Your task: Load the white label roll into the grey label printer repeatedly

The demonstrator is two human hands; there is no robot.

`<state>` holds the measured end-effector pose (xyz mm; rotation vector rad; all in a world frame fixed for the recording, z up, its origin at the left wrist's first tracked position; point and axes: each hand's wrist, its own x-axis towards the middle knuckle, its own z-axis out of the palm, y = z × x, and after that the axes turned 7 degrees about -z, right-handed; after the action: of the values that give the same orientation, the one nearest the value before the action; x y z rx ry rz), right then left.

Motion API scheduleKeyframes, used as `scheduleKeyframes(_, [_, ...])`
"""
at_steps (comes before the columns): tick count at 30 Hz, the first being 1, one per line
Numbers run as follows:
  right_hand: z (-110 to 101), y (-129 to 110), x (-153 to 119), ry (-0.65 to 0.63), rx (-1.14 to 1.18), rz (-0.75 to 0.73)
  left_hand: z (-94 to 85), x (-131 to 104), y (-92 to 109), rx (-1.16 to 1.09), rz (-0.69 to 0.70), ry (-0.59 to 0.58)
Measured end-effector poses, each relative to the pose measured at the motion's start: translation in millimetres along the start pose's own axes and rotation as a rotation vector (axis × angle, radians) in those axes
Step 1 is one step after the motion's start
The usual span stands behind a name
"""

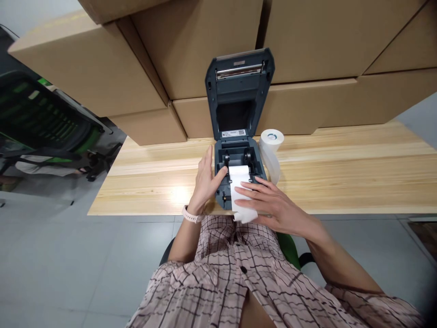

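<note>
A dark grey label printer [219, 187] stands at the table's front edge, its lid [239, 91] raised against the boxes. A white label strip [236, 189] lies inside it and hangs over the front, its end curled. My left hand [205, 180] rests along the printer's left side, fingers stretched out, thumb over the inner edge near the strip. Over the strip's front part lies my right hand [273, 202], fingers spread flat on the paper. Beside the printer on the right stands a white label roll [272, 137] with a loose tail curving down to the table.
Stacked cardboard boxes [218, 36] line the back of the wooden table [341, 173]. A black and green office chair [44, 114] stands off to the left, with part of another person [51, 168] low beside it. Grey tiled floor lies in front of the table.
</note>
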<state>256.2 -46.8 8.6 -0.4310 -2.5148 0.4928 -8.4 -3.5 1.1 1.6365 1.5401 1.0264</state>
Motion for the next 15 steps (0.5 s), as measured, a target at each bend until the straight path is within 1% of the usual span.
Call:
scheduleKeyframes(1, [-6.1, -1.3, -0.4, -0.014, 0.041, -0.019, 0.1, -8.2, 4.0, 0.07, 0.054, 0.027])
scheduleKeyframes(2, [-14.0, -1.3, 0.1, -0.002, 0.086, -0.026, 1.3, -18.0, 8.0, 0.134, 0.124, 0.028])
scheduleKeyframes(3, [-23.5, 0.6, 2.2, 0.059, 0.125, -0.006, 3.5, -28.9, 11.6, 0.192, 0.203, 0.015])
scheduleKeyframes(4, [-34.5, 5.2, 6.4, 0.193, 0.14, 0.038, 6.7, -40.7, 14.4, 0.245, 0.27, -0.004])
scheduleKeyframes(5, [-46.7, 12.8, 13.1, 0.382, 0.124, 0.098, 10.5, -52.6, 16.1, 0.293, 0.328, -0.013])
scheduleKeyframes(6, [-59.5, 23.5, 22.7, 0.591, 0.094, 0.176, 14.4, -64.1, 16.7, 0.332, 0.382, -0.003])
scheduleKeyframes(7, [-72.8, 37.2, 35.2, 0.815, 0.038, 0.225, 18.1, -74.8, 16.4, 0.364, 0.418, 0.021])
scheduleKeyframes(8, [-85.9, 53.3, 50.2, 0.924, 0.017, 0.256, 20.9, -84.2, 15.4, 0.385, 0.443, 0.039])
scheduleKeyframes(9, [-98.6, 70.9, 67.4, 0.945, 0.057, 0.297, 22.7, -92.0, 14.1, 0.395, 0.465, 0.047])
scheduleKeyframes(11, [-120.4, 105.8, 104.6, 0.896, 0.209, 0.364, 22.9, -102.7, 12.5, 0.403, 0.487, 0.028])
scheduleKeyframes(12, [-128.6, 120.6, 122.6, 0.837, 0.312, 0.386, 21.4, -105.9, 12.6, 0.405, 0.493, 0.006])
scheduleKeyframes(14, [-137.6, 140.1, 150.8, 0.722, 0.481, 0.412, 16.8, -109.3, 14.8, 0.405, 0.49, -0.039])
scheduleKeyframes(15, [-138.2, 143.5, 158.8, 0.69, 0.52, 0.413, 14.2, -110.2, 16.5, 0.401, 0.483, -0.058])
